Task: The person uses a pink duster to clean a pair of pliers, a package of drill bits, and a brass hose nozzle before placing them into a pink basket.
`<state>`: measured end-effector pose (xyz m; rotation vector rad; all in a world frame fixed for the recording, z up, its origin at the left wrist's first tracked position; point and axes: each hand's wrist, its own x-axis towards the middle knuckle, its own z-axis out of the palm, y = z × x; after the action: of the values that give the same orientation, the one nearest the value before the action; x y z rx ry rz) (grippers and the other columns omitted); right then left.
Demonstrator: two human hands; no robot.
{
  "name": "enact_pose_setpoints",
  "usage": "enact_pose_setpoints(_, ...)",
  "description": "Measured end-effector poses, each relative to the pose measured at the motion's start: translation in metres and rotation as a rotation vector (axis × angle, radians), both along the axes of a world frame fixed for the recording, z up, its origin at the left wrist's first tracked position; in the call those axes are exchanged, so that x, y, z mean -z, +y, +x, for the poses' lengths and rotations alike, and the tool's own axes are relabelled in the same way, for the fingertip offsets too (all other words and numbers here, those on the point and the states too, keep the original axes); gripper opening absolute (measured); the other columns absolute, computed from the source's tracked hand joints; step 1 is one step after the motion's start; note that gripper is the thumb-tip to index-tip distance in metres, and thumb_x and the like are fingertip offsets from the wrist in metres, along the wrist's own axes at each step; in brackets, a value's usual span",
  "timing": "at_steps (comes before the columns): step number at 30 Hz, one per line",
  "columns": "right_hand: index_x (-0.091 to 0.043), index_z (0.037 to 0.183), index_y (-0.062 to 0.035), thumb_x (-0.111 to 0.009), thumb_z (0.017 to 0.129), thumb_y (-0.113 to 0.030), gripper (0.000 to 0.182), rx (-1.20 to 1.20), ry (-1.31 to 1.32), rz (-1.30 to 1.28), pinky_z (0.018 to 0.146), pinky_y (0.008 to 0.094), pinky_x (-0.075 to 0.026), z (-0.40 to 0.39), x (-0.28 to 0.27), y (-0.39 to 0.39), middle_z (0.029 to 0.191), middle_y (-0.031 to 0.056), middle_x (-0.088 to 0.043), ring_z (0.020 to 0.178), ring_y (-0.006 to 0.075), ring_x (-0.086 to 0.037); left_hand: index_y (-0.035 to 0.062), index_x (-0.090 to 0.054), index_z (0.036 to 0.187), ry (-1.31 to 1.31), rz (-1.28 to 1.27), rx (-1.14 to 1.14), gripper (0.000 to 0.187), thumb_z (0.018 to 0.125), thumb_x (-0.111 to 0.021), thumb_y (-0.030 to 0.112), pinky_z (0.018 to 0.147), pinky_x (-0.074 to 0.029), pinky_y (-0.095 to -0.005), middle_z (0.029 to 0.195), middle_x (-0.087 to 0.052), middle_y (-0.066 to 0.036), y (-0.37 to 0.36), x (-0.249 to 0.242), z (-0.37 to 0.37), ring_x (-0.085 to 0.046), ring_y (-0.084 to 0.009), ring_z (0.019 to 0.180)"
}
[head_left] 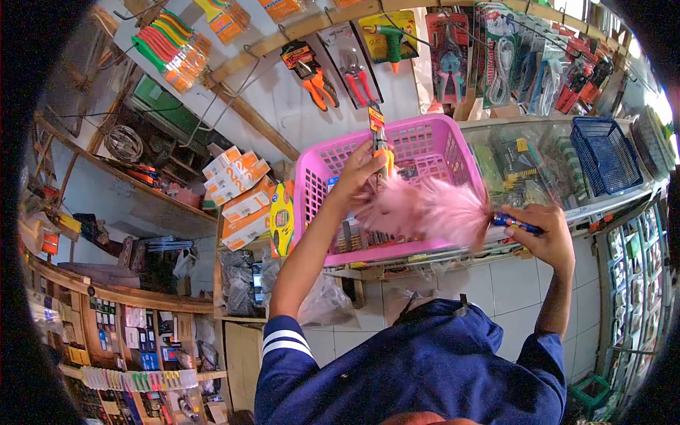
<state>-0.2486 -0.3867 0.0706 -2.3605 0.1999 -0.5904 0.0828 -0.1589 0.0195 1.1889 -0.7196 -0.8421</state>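
Observation:
My left hand (360,172) is closed around orange-handled pliers (383,157), whose packaging card sticks up above the fingers. A pink feather duster (443,212) has its dark blue handle gripped in my right hand (547,237). Its fluffy head reaches across to the pliers and seems to touch them and my left fingers, slightly blurred. Under both hands stands a pink plastic basket (312,166) with perforated walls. Several packaged items lie inside it, partly hidden by the duster.
Orange-and-white boxes (244,205) are stacked left of the basket. On the right, a glass-topped counter (510,131) bears packaged goods and a dark blue basket (605,156). Carded tools, including red-handled pruners (356,74) and a green glue gun (391,42), hang along the wall.

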Motion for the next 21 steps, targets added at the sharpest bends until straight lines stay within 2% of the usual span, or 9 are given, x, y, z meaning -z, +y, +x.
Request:
enact_pose_setpoints(1, -0.070, 0.108, 0.0000, -0.076, 0.071, -0.011, 0.040, 0.010, 0.003, 0.022, 0.056, 0.0330, -0.041, 0.002, -0.002, 0.000, 0.067, 0.0126, -0.059, 0.057, 0.0219, -0.053, 0.0048, -0.051, 0.123, -0.002, -0.013, 0.016, 0.040, 0.091, -0.068, 0.021, 0.075, -0.052, -0.0264, 0.097, -0.061, -0.001, 0.000, -0.003, 0.000, -0.060, -0.0086, 0.085)
enact_pose_setpoints(2, -0.070, 0.109, -0.0020, -0.077, 0.071, -0.013, 0.041, 0.026, -0.012, 0.003, 0.056, 0.0330, -0.043, 0.003, -0.002, -0.001, 0.067, 0.0123, -0.060, 0.058, 0.0213, -0.055, 0.0046, -0.052, 0.123, 0.048, -0.072, -0.006, 0.042, 0.090, -0.069, 0.025, 0.077, -0.052, -0.0264, 0.097, -0.060, -0.001, -0.004, -0.003, -0.007, -0.060, -0.0090, 0.086)
enact_pose_setpoints(5, -0.072, 0.110, -0.0061, -0.079, 0.071, -0.016, 0.041, 0.003, -0.011, -0.048, 0.056, 0.0328, -0.046, 0.007, -0.002, -0.003, 0.069, 0.0117, -0.064, 0.059, 0.0201, -0.059, 0.0039, -0.051, 0.128, -0.079, -0.001, -0.053, 0.058, 0.087, -0.070, 0.041, 0.085, -0.052, -0.0316, 0.108, -0.061, -0.004, -0.004, -0.001, -0.002, -0.060, -0.0151, 0.100)
enact_pose_setpoints(7, -0.072, 0.110, -0.0063, -0.078, 0.072, -0.014, 0.040, -0.100, 0.042, -0.072, 0.056, 0.0324, -0.046, 0.007, -0.003, -0.004, 0.071, 0.0116, -0.065, 0.059, 0.0198, -0.059, 0.0039, -0.050, 0.128, -0.011, -0.005, 0.015, 0.059, 0.087, -0.070, 0.042, 0.087, -0.051, -0.0325, 0.110, -0.061, -0.005, 0.000, -0.012, -0.006, -0.060, -0.0159, 0.102)
enact_pose_setpoints(10, -0.072, 0.110, -0.0062, -0.078, 0.072, -0.012, 0.038, 0.106, -0.047, -0.027, 0.057, 0.0324, -0.046, 0.011, -0.002, 0.002, 0.073, 0.0117, -0.066, 0.061, 0.0204, -0.061, 0.0039, -0.051, 0.128, -0.005, -0.028, -0.001, 0.059, 0.087, -0.069, 0.042, 0.088, -0.051, -0.0327, 0.112, -0.060, -0.006, 0.000, -0.013, -0.007, -0.060, -0.0165, 0.102)
enact_pose_setpoints(13, -0.072, 0.110, -0.0054, -0.078, 0.072, -0.012, 0.038, -0.086, 0.061, -0.028, 0.059, 0.0328, -0.048, 0.008, -0.001, -0.006, 0.075, 0.0122, -0.067, 0.063, 0.0218, -0.062, 0.0042, -0.051, 0.128, -0.045, -0.007, -0.031, 0.058, 0.087, -0.071, 0.040, 0.088, -0.051, -0.0324, 0.112, -0.060, -0.006, 0.000, -0.005, -0.002, -0.062, -0.0172, 0.100)
enact_pose_setpoints(16, -0.071, 0.110, -0.0041, -0.078, 0.072, -0.013, 0.040, 0.102, -0.014, -0.026, 0.061, 0.0336, -0.048, 0.010, -0.001, 0.001, 0.075, 0.0130, -0.067, 0.064, 0.0233, -0.063, 0.0043, -0.051, 0.129, -0.052, 0.001, -0.005, 0.060, 0.086, -0.072, 0.040, 0.088, -0.051, -0.0321, 0.112, -0.060, -0.006, 0.000, -0.003, -0.001, -0.062, -0.0172, 0.099)
enact_pose_setpoints(20, -0.071, 0.110, -0.0027, -0.077, 0.071, -0.011, 0.040, -0.088, 0.063, -0.006, 0.063, 0.0336, -0.050, 0.006, 0.001, -0.005, 0.078, 0.0142, -0.069, 0.066, 0.0235, -0.065, 0.0043, -0.050, 0.130, -0.063, 0.002, 0.003, 0.064, 0.084, -0.073, 0.042, 0.086, -0.052, -0.0314, 0.111, -0.061, -0.006, -0.002, -0.006, -0.005, -0.062, -0.0163, 0.099)
enact_pose_setpoints(21, -0.071, 0.109, -0.0027, -0.077, 0.071, -0.012, 0.040, -0.007, 0.042, 0.008, 0.062, 0.0334, -0.050, 0.006, 0.001, -0.003, 0.077, 0.0139, -0.068, 0.065, 0.0233, -0.064, 0.0042, -0.049, 0.130, -0.074, 0.012, 0.011, 0.066, 0.083, -0.074, 0.043, 0.085, -0.053, -0.0314, 0.111, -0.061, -0.006, -0.002, -0.007, -0.004, -0.062, -0.0163, 0.099)
